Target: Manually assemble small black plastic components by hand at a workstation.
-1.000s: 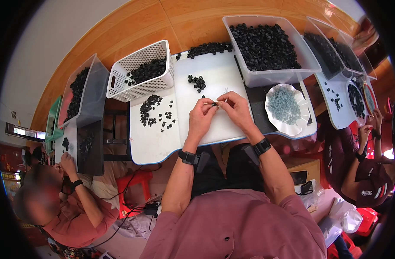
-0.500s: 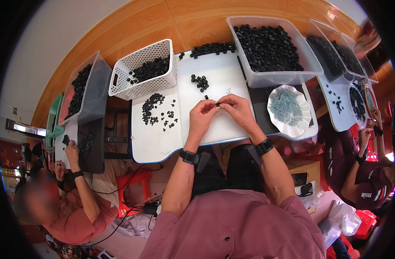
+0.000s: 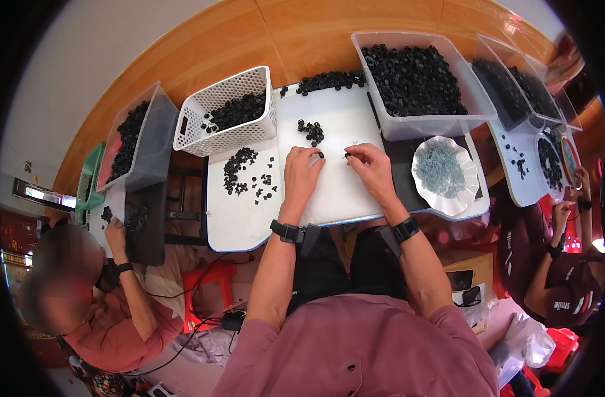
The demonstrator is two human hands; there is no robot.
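1. A small black plastic piece (image 3: 321, 155) is being pinched at the fingertips of the left hand (image 3: 301, 173), the fingers curled closed around it just above the white tabletop (image 3: 342, 192).
2. Another small black piece (image 3: 346, 155) is being gripped between thumb and forefinger of the right hand (image 3: 372, 171); the two hands are being held apart, with a narrow gap showing between the two pieces.
3. A little cluster of loose black pieces (image 3: 311, 131) is lying just beyond the fingers, and it looks like stock waiting to be handled.
4. To the left of the hands, a wider scatter of black pieces (image 3: 248, 173) is spread over the same tabletop; whether these are done or not cannot be told.
5. On the right, a white scalloped dish of pale blue-grey rings (image 3: 443, 173) is sitting near the right wrist, well filled.
6. Further out, a clear plastic tub heaped with black pieces (image 3: 415, 83) and a white perforated basket partly filled with black pieces (image 3: 231, 109) are being kept at the back edge.
7. Judged by those full containers, much work is left and only a small share appears dealt with.
8. At the far left, another person's hand (image 3: 114, 228) is resting by a dark tray.
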